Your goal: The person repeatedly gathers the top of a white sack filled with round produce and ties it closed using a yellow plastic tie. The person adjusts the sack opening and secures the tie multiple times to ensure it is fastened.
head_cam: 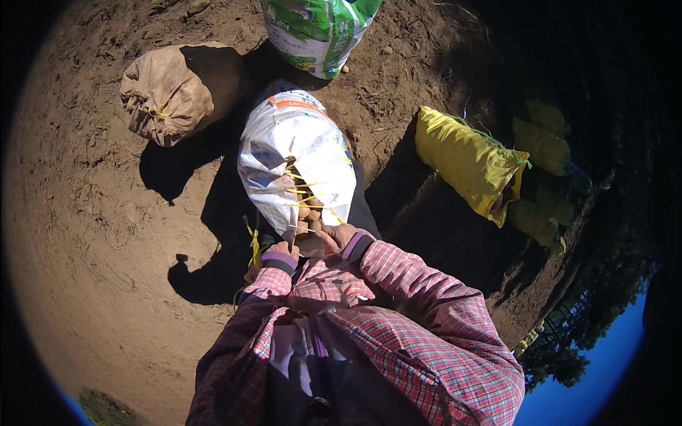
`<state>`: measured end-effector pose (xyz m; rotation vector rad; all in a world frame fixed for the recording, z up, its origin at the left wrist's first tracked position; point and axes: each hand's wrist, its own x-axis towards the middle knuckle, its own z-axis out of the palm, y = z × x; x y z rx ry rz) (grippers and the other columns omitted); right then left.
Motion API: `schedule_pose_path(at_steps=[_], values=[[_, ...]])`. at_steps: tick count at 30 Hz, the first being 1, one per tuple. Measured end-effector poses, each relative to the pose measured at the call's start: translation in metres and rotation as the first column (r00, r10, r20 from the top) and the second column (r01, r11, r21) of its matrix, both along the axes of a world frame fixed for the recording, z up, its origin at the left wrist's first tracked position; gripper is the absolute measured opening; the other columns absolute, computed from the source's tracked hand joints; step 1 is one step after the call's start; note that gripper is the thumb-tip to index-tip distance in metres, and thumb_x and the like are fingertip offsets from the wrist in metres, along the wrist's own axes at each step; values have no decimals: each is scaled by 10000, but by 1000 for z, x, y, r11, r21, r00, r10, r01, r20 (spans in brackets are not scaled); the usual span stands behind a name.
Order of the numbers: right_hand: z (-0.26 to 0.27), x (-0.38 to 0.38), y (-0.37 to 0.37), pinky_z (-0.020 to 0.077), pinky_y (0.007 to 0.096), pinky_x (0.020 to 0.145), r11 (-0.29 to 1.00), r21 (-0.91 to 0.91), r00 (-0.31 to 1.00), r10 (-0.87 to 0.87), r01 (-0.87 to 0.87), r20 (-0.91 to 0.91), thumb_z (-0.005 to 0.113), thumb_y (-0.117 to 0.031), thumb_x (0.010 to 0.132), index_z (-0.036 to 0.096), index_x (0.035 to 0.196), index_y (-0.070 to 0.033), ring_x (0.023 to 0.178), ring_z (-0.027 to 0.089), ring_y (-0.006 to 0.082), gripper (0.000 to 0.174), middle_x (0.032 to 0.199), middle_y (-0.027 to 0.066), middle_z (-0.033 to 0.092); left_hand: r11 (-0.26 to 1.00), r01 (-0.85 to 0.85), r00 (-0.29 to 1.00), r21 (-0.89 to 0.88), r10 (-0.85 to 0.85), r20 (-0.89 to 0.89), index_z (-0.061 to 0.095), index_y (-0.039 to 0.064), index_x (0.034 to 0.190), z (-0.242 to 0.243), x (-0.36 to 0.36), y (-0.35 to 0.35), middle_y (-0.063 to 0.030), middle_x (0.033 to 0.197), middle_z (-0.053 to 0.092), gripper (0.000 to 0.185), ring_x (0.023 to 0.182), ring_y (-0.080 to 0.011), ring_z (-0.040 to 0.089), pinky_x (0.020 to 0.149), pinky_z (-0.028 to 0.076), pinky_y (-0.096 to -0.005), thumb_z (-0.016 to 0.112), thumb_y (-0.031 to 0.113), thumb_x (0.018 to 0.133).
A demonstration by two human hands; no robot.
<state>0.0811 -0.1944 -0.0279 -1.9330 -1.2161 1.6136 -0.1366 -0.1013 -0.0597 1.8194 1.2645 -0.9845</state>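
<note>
A white woven sack (pixel 325 160) lies before me with its mouth towards my body. Yellow twine (pixel 301 190) zigzags across the slit in its side, and potatoes (pixel 309 214) show through the gap. My left hand (pixel 285 249) pinches the left lip of the slit near the sack's mouth. At the right lip, my right hand (pixel 339 237) has its fingers curled against a thin, pale needle-like rod (pixel 302 228) that spans the gap to the left lip. Whether its tip pierces the cloth is too small to tell. More yellow twine (pixel 255 247) hangs beside my left wrist.
A tan tied sack (pixel 165 96) lies at the upper left, and a green-and-white printed sack (pixel 322 32) stands beyond the white one. To the right lies a yellow sack (pixel 466 160), with further yellow sacks (pixel 541 144) in shade. Bare soil (pixel 106 239) surrounds them.
</note>
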Motion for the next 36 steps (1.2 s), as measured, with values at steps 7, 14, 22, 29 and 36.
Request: schedule_pose_path(at_steps=[7, 14, 22, 29, 36], values=[[-57, 44, 8, 520, 467, 676, 799, -123, 804, 594, -588, 19, 486, -379, 965, 634, 962, -121, 772, 657, 385, 298, 798, 175, 664, 775, -603, 796, 191, 567, 213, 622, 31, 972, -12, 0, -76, -260, 865, 636, 298, 833, -476, 599, 722, 467, -553, 533, 305, 898], [-56, 18, 14, 482, 474, 672, 925, -25, 915, 371, -380, -162, 472, -419, 962, 621, 911, -105, 758, 630, 399, 352, 753, 191, 629, 485, -837, 544, 254, 788, 289, 661, 102, 1009, -27, 23, -105, -217, 869, 669, 374, 830, -395, 655, 709, 512, -479, 467, 409, 917], [-61, 6, 23, 471, 492, 632, 877, 118, 882, 470, -466, -13, 480, -374, 969, 629, 921, -105, 708, 613, 411, 311, 742, 193, 612, 706, -672, 734, 223, 674, 81, 675, 85, 970, -7, 40, -78, -200, 828, 682, 402, 757, -396, 668, 667, 529, -507, 471, 427, 915], [-71, -39, 58, 496, 474, 833, 814, -202, 831, 556, -545, -1, 552, -380, 906, 662, 1036, -62, 938, 647, 373, 361, 998, 182, 682, 579, -815, 513, 12, 713, 477, 592, 110, 1070, 31, 36, -62, -225, 938, 670, 356, 850, -404, 659, 679, 518, -507, 479, 419, 935], [-73, -22, 66, 512, 450, 797, 643, 279, 672, 740, -713, 12, 552, -233, 884, 630, 1080, -85, 933, 641, 349, 257, 1011, 143, 655, -30, -994, -78, -107, 873, 481, 603, 25, 911, -42, 12, -46, -111, 686, 584, 434, 671, -235, 593, 623, 461, -380, 522, 448, 965]])
